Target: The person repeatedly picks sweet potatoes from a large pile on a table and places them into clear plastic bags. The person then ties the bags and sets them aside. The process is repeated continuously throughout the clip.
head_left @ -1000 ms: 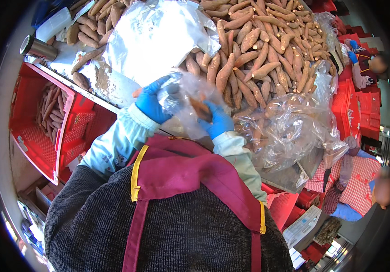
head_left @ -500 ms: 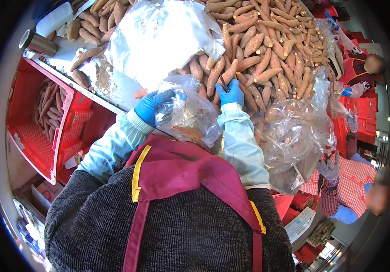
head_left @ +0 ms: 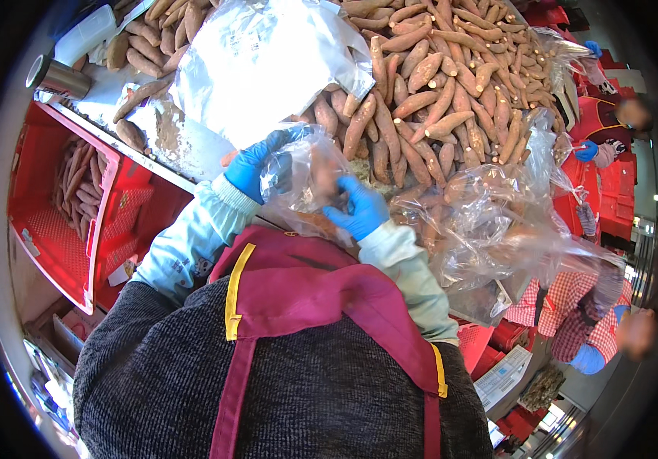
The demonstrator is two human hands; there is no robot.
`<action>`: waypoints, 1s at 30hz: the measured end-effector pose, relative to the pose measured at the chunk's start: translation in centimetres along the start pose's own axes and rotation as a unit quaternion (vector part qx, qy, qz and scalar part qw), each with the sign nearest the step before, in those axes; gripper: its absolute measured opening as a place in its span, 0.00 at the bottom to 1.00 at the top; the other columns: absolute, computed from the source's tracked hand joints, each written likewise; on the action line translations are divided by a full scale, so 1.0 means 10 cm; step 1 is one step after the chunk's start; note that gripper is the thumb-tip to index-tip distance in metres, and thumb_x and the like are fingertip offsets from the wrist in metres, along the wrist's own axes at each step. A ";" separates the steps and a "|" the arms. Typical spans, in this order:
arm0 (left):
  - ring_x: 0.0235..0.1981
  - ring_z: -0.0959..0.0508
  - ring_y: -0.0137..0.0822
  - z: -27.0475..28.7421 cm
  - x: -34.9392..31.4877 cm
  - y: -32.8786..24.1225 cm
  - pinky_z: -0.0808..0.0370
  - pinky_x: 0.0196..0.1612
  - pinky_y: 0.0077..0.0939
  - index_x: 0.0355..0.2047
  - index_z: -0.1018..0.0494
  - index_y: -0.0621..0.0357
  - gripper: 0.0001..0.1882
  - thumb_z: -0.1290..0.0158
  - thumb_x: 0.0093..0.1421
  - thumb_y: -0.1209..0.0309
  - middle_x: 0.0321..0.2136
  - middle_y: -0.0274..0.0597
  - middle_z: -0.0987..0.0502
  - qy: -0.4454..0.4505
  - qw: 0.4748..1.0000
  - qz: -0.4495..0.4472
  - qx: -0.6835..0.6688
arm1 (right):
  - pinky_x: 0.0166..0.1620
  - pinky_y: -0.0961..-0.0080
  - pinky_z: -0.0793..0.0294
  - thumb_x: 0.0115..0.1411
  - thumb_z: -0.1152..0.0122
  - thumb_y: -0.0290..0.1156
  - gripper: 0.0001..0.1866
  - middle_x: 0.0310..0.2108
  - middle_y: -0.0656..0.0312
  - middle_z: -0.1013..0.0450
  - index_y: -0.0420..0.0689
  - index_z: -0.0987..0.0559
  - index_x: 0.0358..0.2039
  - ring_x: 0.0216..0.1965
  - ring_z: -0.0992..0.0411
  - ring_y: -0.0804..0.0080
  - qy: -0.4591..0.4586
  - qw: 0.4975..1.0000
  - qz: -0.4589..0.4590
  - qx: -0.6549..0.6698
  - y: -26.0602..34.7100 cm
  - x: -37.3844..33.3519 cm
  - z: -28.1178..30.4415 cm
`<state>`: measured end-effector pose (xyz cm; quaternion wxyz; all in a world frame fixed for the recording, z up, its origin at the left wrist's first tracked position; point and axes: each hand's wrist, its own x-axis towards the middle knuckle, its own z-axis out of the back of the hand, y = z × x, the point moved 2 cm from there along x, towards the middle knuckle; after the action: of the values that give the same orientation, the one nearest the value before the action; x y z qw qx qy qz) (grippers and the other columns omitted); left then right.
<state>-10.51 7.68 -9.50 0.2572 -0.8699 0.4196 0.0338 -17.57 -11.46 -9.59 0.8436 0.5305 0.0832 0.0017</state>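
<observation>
In the middle, my left hand point(head_left: 254, 170), in a blue glove, grips the rim of a clear plastic bag point(head_left: 289, 190). A sweet potato point(head_left: 323, 174), smeared by motion, is at the bag, and its lower end lies between the fingers and thumb of my right hand point(head_left: 361, 209), also blue-gloved. Whether it is wholly inside the bag I cannot tell. Just beyond both hands, a large pile of sweet potatoes point(head_left: 440, 96) covers the table. White plastic sheeting point(head_left: 256, 69) lies on the table beyond my left hand.
More clear bags point(head_left: 482, 222) spread over the table's right side. A red crate point(head_left: 53, 222) with sweet potatoes stands at left, below the table edge. A metal cup point(head_left: 59, 78) sits on the far-left corner. At right, a person in a checked garment point(head_left: 574, 306) stands close by.
My right hand has come back from the pile toward the bag with a sweet potato. My left hand still holds the bag. At right, a clear bag has swung out in front of the nearby person.
</observation>
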 end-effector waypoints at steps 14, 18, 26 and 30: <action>0.12 0.39 0.23 -0.05 -0.03 0.02 0.43 0.14 0.15 0.46 0.36 0.60 0.22 0.54 0.55 0.60 0.15 0.29 0.33 -0.087 0.994 0.027 0.059 | 0.31 0.71 0.32 0.44 0.41 0.37 0.16 0.21 0.59 0.31 0.40 0.29 0.30 0.24 0.32 0.62 -0.175 0.928 -0.088 -0.318 -0.98 0.73 0.71; 0.17 0.35 0.23 0.05 -0.11 -0.07 0.41 0.16 0.14 0.43 0.32 0.57 0.18 0.55 0.55 0.62 0.20 0.29 0.31 -0.091 0.995 0.005 0.042 | 0.20 0.84 0.37 0.47 0.46 0.24 0.07 0.20 0.66 0.32 0.39 0.28 0.29 0.17 0.36 0.79 -0.082 0.952 -0.150 0.253 -0.77 0.51 0.78; 0.12 0.41 0.22 0.04 -0.04 -0.06 0.44 0.17 0.15 0.49 0.39 0.57 0.28 0.53 0.52 0.55 0.13 0.28 0.37 -0.084 0.991 -0.043 0.096 | 0.34 0.82 0.33 0.46 0.44 0.21 0.08 0.29 0.63 0.32 0.37 0.28 0.30 0.29 0.34 0.78 0.065 0.961 -0.122 0.241 -0.45 -0.07 0.21; 0.12 0.41 0.21 0.00 -0.01 -0.12 0.45 0.17 0.15 0.50 0.40 0.60 0.29 0.52 0.52 0.55 0.13 0.27 0.37 0.002 0.997 -0.028 0.078 | 0.32 0.84 0.33 0.50 0.45 0.24 0.04 0.25 0.64 0.30 0.37 0.27 0.27 0.26 0.34 0.80 -0.133 0.945 -0.153 0.258 -0.62 0.11 0.17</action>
<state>-9.70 8.36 -9.03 0.3243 -0.8588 0.3966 -0.0077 -16.75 -15.56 -14.57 0.6714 0.7063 0.0474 -0.2194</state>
